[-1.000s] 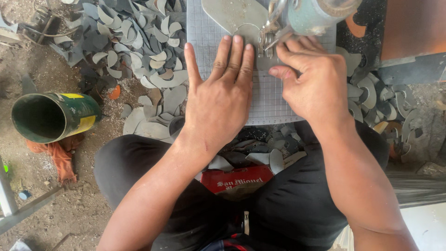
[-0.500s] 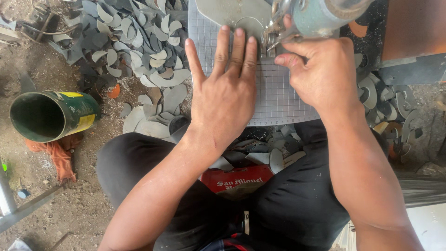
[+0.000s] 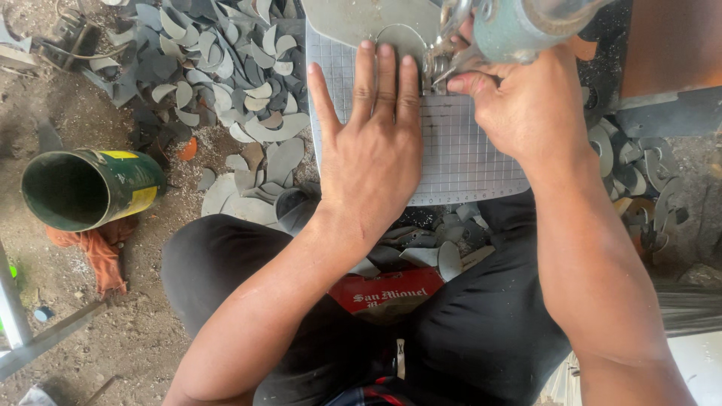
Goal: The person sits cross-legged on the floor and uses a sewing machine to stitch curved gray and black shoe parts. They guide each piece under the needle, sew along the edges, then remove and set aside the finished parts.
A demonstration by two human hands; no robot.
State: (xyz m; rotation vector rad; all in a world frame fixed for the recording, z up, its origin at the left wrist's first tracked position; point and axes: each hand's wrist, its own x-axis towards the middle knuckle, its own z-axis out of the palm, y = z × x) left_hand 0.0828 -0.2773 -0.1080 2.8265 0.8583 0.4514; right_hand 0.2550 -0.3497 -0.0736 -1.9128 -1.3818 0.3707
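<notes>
Bare grid on the metal sheet lies open below the hands; scrap offcuts crowd the left, a green can beyond.

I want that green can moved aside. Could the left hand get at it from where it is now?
Probably yes. The green can lies on its side on the ground out to the left, nothing between it and the left hand. But that hand is pressed flat on the gridded sheet and would have to let go.

Bare dirt ground. Left of the grey gridded sheet lie curved grey offcuts, a green can on its side, and an orange rag.
</notes>
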